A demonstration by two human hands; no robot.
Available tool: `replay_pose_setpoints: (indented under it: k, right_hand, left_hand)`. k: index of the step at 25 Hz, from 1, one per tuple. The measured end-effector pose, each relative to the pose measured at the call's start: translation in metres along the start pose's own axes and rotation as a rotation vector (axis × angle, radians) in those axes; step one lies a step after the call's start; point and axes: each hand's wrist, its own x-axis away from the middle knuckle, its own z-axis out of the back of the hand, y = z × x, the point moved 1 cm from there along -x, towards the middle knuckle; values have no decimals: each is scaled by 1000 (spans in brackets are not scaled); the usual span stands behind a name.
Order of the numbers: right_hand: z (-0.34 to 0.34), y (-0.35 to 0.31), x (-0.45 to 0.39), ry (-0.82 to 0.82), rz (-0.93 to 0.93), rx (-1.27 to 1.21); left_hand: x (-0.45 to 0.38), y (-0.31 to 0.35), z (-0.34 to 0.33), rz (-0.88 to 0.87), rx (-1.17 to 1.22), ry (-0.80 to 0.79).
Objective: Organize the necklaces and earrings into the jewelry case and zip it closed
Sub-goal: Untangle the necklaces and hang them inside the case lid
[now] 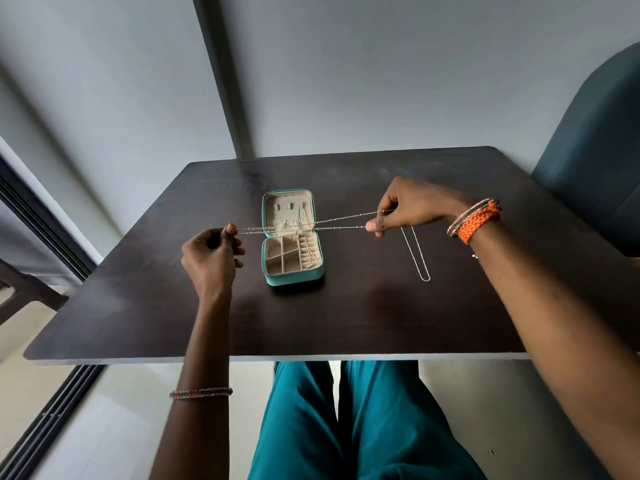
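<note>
A small teal jewelry case [293,276] lies open in the middle of the dark table, its cream lid up and its divided tray toward me. A thin silver beaded necklace [343,223] is stretched taut above the case, as a doubled strand. My left hand [211,258] pinches its left end just left of the case. My right hand [408,206] pinches the two strands at the right. A second thin silver chain [417,258] lies loose on the table to the right of the case. Small pieces sit in the tray's right compartments.
The dark wooden table [346,323] has its near edge over my teal-trousered legs. A dark teal chair [602,150] stands at the far right corner. A grey wall rises behind, and a window frame runs along the left.
</note>
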Motion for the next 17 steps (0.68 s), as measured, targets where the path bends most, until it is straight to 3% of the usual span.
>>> replay_pose_setpoints:
  k: [2, 6, 11, 17]
  right_hand:
    - [6, -1, 4, 1, 31, -28]
    - [19, 15, 6, 181, 66, -157]
    - [11, 35, 3, 489, -24, -804]
    - [-3, 40, -17, 816, -207, -1257]
  left_hand:
    - [0, 0, -3, -8, -13, -19]
    - [4, -6, -3, 16, -9, -32]
    - [16, -5, -4, 7, 11, -158]
    - [32, 4, -18, 87, -60, -396]
